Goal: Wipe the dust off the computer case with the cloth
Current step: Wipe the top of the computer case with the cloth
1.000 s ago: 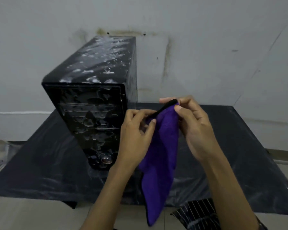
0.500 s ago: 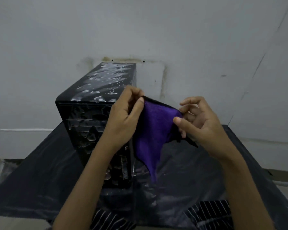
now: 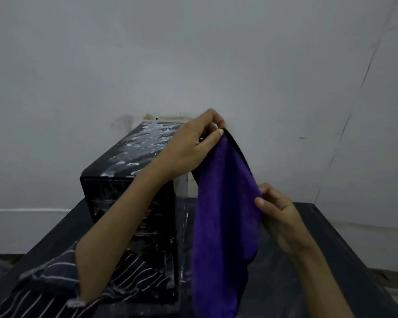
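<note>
Hanging purple cloth (image 3: 225, 216) fronting dusty computer case (image 3: 133, 157), black table (image 3: 331, 249)

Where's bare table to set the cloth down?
Bare patch: the black table right of the computer case, out to its right edge beyond the right hand. A narrower strip lies left of the case. Crowded: centre front, where the left hand holds the purple cloth hanging beside the case.
</note>
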